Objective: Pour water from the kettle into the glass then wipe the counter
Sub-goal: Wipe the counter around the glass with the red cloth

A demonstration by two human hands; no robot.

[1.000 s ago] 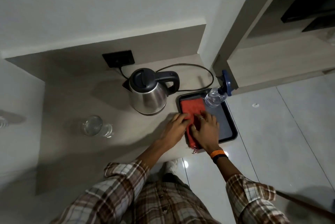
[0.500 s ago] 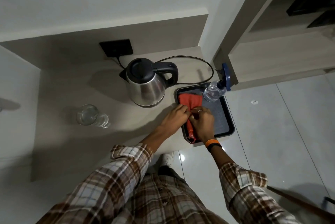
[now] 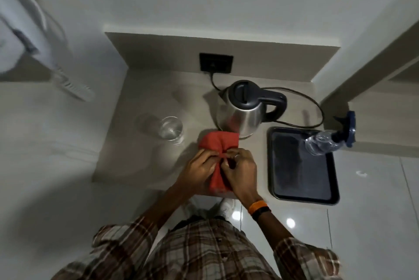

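Observation:
A steel kettle (image 3: 242,118) with a black lid and handle stands on the beige counter (image 3: 145,157), plugged into a wall socket. A clear glass (image 3: 170,130) stands to its left. A red cloth (image 3: 218,143) lies bunched on the counter just in front of the kettle, between glass and tray. My left hand (image 3: 199,169) and my right hand (image 3: 240,171) both pinch the cloth at its middle, fingertips meeting. The near end of the cloth runs down between my hands.
A black tray (image 3: 301,180) lies at the counter's right end, with a clear spray bottle with a blue trigger (image 3: 326,142) at its far right corner. The kettle's cord (image 3: 315,107) loops behind it. A wall socket (image 3: 215,63) sits on the backsplash. Tiled floor lies below.
Both hands lifted the red cloth off the black tray and carried it left onto the counter in front of the kettle. The view has swung left.

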